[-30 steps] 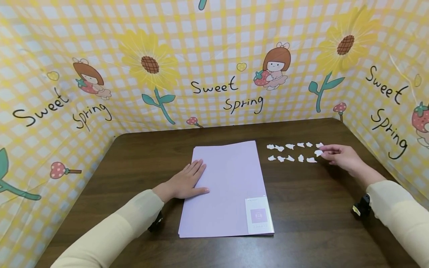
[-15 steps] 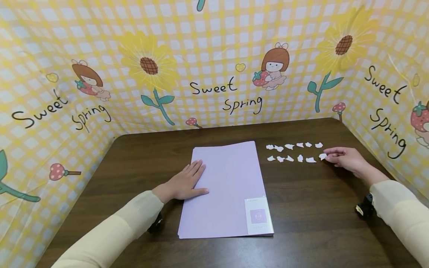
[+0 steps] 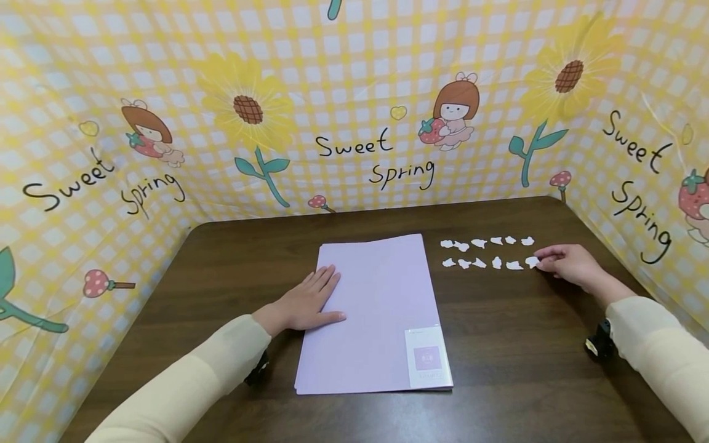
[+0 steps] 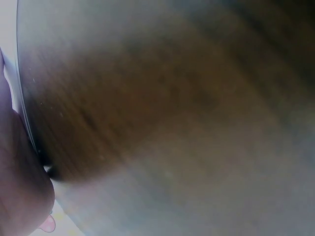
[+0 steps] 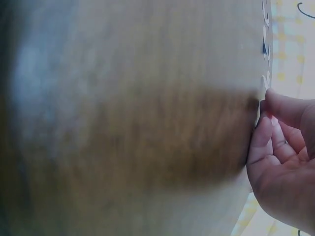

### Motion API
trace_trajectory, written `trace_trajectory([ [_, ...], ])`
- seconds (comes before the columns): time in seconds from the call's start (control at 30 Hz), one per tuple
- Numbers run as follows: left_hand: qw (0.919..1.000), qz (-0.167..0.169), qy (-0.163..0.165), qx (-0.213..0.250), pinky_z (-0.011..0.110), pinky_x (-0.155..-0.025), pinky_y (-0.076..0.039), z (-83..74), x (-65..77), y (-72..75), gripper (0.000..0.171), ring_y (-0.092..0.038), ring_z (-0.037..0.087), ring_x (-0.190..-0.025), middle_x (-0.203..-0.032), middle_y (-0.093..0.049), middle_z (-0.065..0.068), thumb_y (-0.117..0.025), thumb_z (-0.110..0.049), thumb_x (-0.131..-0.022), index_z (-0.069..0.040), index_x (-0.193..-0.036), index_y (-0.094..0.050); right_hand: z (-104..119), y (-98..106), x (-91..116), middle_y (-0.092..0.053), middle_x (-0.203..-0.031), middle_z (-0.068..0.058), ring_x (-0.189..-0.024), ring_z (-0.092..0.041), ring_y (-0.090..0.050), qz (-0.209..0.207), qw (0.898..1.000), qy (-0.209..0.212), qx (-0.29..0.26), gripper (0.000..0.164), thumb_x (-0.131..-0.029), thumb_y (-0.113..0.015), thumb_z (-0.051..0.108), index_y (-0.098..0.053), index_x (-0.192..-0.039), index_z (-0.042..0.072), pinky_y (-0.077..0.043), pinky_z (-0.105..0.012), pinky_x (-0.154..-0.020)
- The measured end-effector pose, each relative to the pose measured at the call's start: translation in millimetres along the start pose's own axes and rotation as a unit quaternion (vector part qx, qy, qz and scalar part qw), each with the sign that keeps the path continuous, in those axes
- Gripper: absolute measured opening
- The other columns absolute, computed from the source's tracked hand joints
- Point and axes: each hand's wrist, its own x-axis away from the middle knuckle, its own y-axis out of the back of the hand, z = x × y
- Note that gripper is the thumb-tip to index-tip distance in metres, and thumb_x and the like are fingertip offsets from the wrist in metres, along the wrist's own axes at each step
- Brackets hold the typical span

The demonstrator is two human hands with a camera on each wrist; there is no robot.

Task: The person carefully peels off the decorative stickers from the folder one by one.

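My left hand (image 3: 306,301) lies flat with spread fingers on the left side of a lilac sheet stack (image 3: 376,307), which has a clear-wrapped label (image 3: 426,357) at its lower right corner. My right hand (image 3: 573,266) pinches the edge of a small torn white paper scrap (image 3: 532,262) at the right end of the lower row. In the right wrist view, the right hand (image 5: 283,152) has thumb and fingers drawn together low over the table. Only the side of the left hand (image 4: 22,177) shows in the left wrist view.
Two rows of torn white scraps (image 3: 496,263) lie to the right of the stack on the dark wood table (image 3: 498,357). A yellow checked cloth (image 3: 354,80) with printed flowers stands around the table's back and sides.
My right hand has brought the white scrap from beside the upper row down to the end of the lower row. The left hand stays in place on the lilac stack.
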Motion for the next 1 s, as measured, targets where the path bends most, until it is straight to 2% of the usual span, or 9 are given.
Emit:
trace_trajectory([
  [0.33, 1.0, 0.005, 0.0, -0.003, 0.042, -0.117, -0.003, -2.2, 0.1, 2.4, 0.098, 0.005, 0.028, -0.147, -0.161, 0.004, 0.013, -0.032, -0.075, -0.091, -0.006, -0.156, -0.004, 0.8, -1.1, 0.0, -0.068, -0.087, -0.005, -0.071, -0.01, -0.057, -0.015, 1.0, 0.001, 0.009, 0.041, -0.091, -0.067, 0.008, -0.054, -0.121, -0.015, -0.05, -0.027, -0.061],
  [0.5, 1.0, 0.002, -0.005, -0.005, 0.045, -0.116, -0.007, -2.8, 0.4, 4.2, 0.098, 0.001, 0.031, -0.147, -0.161, 0.0, 0.016, -0.034, -0.073, -0.092, -0.003, -0.156, -0.008, 0.9, -2.2, 0.2, -0.067, -0.083, -0.003, -0.069, -0.01, -0.056, -0.026, 1.0, 0.003, 0.001, 0.031, -0.089, -0.068, 0.007, -0.056, -0.11, -0.013, -0.049, -0.028, -0.06],
  [0.67, 0.9999, 0.002, -0.007, -0.012, 0.046, -0.116, -0.007, -2.7, 0.4, 4.7, 0.098, 0.001, 0.032, -0.147, -0.161, 0.0, 0.017, -0.032, -0.073, -0.092, -0.003, -0.155, -0.008, 1.5, -3.3, 0.2, -0.067, -0.082, -0.002, -0.068, -0.013, -0.055, -0.032, 0.999, 0.005, 0.02, 0.024, -0.089, -0.067, 0.007, -0.062, -0.102, -0.012, -0.048, -0.028, -0.06],
  [1.0, 1.0, 0.003, -0.004, -0.009, 0.044, -0.116, -0.005, -5.5, 2.3, 7.8, 0.097, 0.002, 0.03, -0.147, -0.161, 0.0, 0.016, -0.034, -0.072, -0.092, -0.003, -0.156, -0.008, 3.6, -3.5, 1.4, -0.067, -0.088, -0.009, -0.072, -0.016, -0.054, -0.031, 0.998, 0.003, 0.047, 0.025, -0.089, -0.069, 0.009, -0.067, -0.102, -0.011, -0.048, -0.027, -0.06],
])
